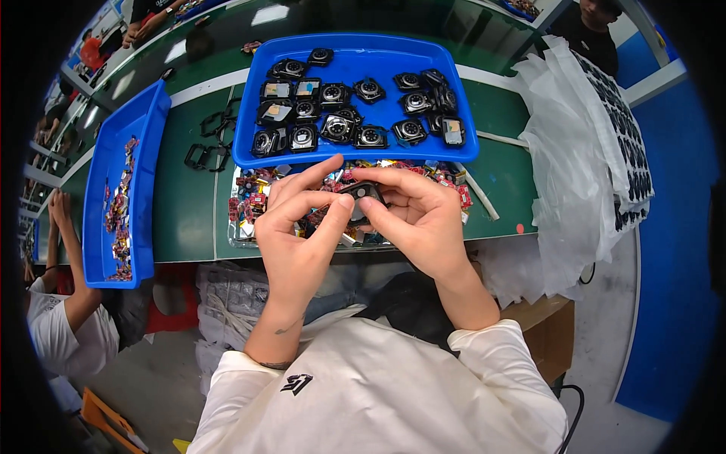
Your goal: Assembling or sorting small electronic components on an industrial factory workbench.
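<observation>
Between my two hands I hold a small black smartwatch case [368, 191] over the near edge of the table. My left hand [296, 219] pinches its left side with thumb and forefinger. My right hand [420, 212] grips the other side, its thumb pressed on the face and its fingers curled behind. Directly under my hands lies a clear tray [243, 240] heaped with small red, gold and silver electronic parts [261, 181]. Beyond it, a blue tray [355, 47] holds several black watch cases [336, 127], some with round sensor backs showing. My fingers hide part of the held case.
Left stands another blue tray [144, 261] with small colourful parts. Black frames [206, 155] lie between the trays. At right, a stack of sheets with black pieces [620, 136] is draped in white plastic film [563, 151]. Other people work at left; a cardboard box [546, 325] sits below.
</observation>
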The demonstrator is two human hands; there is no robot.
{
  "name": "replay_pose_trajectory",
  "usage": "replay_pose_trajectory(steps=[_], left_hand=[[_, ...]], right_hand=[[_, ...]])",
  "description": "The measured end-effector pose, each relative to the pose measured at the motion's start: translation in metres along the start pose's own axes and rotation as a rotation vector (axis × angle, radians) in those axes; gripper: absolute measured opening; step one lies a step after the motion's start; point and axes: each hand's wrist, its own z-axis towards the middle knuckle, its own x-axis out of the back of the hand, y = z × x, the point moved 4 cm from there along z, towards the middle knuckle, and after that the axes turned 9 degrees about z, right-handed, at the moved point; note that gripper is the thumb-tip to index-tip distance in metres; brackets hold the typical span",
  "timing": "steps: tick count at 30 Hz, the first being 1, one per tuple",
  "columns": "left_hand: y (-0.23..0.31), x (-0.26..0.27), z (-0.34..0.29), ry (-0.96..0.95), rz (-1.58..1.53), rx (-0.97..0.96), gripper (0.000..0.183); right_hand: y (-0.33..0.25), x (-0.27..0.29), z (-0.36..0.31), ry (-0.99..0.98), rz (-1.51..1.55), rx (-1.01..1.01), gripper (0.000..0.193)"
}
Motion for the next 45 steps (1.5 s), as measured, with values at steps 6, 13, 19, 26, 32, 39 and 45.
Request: replay_pose_trajectory(steps=[6, 13, 19, 26, 32, 39, 45], left_hand=[[0.0, -0.003, 0.0, 0.061, 0.084, -0.07, 0.004], [-0.005, -0.007, -0.001, 0.054, -0.012, -0.054, 0.004], [-0.003, -0.011, -0.002, 0.045, -0.075, -0.052, 0.003], [-0.005, -0.011, -0.003, 0.062, -0.138, -0.006, 0.004], [-0.005, -0.01, -0.003, 0.071, -0.078, -0.042, 0.005], [0.011, -0.01, -0.005, 0.097, 0.118, -0.174, 0.011], [0.02, 0.001, -0.009, 0.146, 0.165, -0.244, 0.018]], right_hand=[[0.001, 0.0, -0.001, 0.012, -0.021, 0.029, 0.025], [-0.002, 0.0, -0.001, 0.053, -0.164, 0.166, 0.022], [-0.006, 0.0, -0.002, 0.072, -0.205, 0.25, 0.022], [-0.007, 0.0, -0.003, 0.014, -0.162, 0.164, 0.025], [-0.009, -0.001, -0.005, 0.014, -0.249, 0.165, 0.025], [-0.008, 0.002, -0.003, 0.093, -0.101, 0.261, 0.02], [-0.012, 0.012, -0.002, 0.134, -0.016, 0.208, 0.018]])
